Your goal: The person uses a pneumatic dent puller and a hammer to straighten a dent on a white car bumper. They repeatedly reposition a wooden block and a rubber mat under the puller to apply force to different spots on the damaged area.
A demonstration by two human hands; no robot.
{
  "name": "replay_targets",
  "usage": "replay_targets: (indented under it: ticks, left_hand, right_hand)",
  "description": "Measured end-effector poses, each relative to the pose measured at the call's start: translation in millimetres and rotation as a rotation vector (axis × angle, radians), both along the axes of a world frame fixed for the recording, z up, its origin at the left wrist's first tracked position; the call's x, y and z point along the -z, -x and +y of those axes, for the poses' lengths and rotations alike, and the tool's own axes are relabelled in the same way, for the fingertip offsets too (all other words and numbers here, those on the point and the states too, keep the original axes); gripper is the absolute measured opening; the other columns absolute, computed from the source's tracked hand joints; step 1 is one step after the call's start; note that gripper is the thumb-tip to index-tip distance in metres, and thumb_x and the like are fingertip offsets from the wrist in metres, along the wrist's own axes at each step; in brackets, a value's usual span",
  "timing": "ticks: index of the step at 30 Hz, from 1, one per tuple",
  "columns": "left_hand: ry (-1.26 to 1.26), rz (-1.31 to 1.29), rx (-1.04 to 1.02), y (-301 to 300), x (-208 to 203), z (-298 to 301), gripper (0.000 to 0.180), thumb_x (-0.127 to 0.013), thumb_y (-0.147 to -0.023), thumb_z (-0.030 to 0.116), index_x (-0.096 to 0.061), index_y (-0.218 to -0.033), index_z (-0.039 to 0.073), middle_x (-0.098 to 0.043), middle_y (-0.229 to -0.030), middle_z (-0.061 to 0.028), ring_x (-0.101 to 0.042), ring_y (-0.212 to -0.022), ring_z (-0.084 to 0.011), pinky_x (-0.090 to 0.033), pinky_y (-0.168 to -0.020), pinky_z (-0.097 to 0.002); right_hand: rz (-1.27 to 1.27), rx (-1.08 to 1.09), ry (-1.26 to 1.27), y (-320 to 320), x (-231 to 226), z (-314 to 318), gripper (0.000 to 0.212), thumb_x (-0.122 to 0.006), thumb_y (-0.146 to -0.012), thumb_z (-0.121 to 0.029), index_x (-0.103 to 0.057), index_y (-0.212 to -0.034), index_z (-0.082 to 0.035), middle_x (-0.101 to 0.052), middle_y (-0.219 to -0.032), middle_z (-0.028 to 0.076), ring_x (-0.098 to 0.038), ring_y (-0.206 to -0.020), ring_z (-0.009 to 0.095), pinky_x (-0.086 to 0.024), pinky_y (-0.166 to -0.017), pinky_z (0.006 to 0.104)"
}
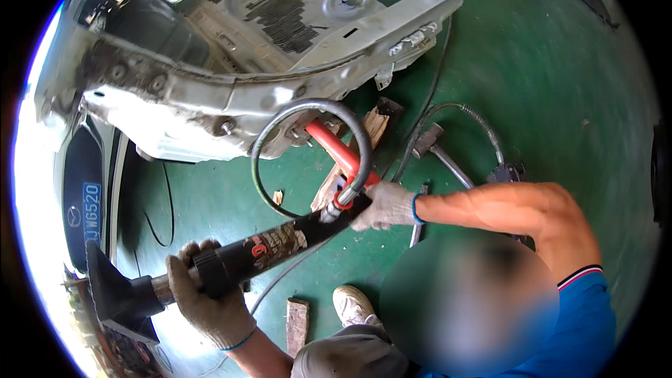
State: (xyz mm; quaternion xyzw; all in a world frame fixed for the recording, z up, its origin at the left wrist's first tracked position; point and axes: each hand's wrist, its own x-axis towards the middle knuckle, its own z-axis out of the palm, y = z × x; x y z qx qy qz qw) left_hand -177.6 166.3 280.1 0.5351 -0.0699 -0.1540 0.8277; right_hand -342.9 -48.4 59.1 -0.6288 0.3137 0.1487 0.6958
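Note:
My left hand [210, 294], in a light work glove, is wrapped round the lower-left end of a black hydraulic ram [280, 241], beside its bare metal rod [162, 289]. A wide black foot [115, 294] sits on that rod. My right hand [385, 206], also gloved, grips the ram's upper-right end; its fingers are partly hidden. Close by, a black hose [262, 147] loops up from the metal coupling [330, 211]. A red tube [332, 147] runs from near my right hand toward the stripped car body [245, 94]; its joint with the ram is partly covered.
On the green floor [532, 63] lie a hammer [448, 161], a split wooden board [374, 129] and a short wood block [297, 325]. A hose [483, 122] leads to a dark device [507, 173] on the right. Another car's rear [84, 168] stands at left.

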Motion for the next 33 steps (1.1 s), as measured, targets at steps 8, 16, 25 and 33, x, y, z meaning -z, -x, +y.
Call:
replay_targets:
  ticks: [8, 16, 25, 33]
  left_hand:
    - [-0.279, -0.568, 0.345, 22, -1, 43, 0.08, -0.079, -0.09, 0.043, -0.046, -0.145, -0.005, -0.056, -0.138, -0.0171, -0.061, -0.124, -0.0312, -0.047, -0.11, -0.0529]
    - [0.28, -0.61, 1.053, 9, -4, -11, 0.037, -0.083, -0.082, 0.018, -0.055, -0.104, 0.016, -0.048, -0.082, 0.0007, -0.055, -0.085, -0.0203, -0.045, -0.092, -0.0414]
    - [-0.266, -0.872, 0.129, 30, -29, -106, 0.024, -0.059, -0.102, 0.02, -0.069, -0.109, 0.0, -0.069, -0.103, -0.0135, -0.069, -0.103, -0.0251, -0.056, -0.095, -0.0408]
    - [-0.343, -0.917, 0.113, 47, 1, -140, 0.021, -0.067, -0.096, 0.004, -0.069, -0.117, 0.0, -0.069, -0.101, -0.011, -0.065, -0.096, -0.02, -0.054, -0.087, -0.0367]
  right_hand:
    - [-0.09, -0.06, -0.114, 49, 9, 30, 0.046, -0.09, -0.076, -0.043, -0.074, -0.09, -0.003, -0.064, -0.066, 0.003, -0.06, -0.056, 0.011, -0.047, -0.051, 0.0272]
    - [-0.176, -0.126, -0.177, 77, 4, -1, 0.053, -0.082, -0.085, -0.053, -0.071, -0.086, -0.002, -0.061, -0.065, 0.002, -0.058, -0.053, 0.01, -0.046, -0.047, 0.0267]
    - [-0.309, 0.279, -0.037, -1, -12, -76, 0.072, -0.062, -0.092, -0.07, -0.064, -0.065, -0.004, -0.059, -0.055, 0.006, -0.058, -0.043, 0.016, -0.045, -0.04, 0.0294]
    - [-0.25, 0.197, 0.384, -34, 34, -93, 0.076, -0.049, -0.096, -0.072, -0.068, -0.077, -0.001, -0.068, -0.069, 0.018, -0.07, -0.064, 0.03, -0.054, -0.063, 0.0431]
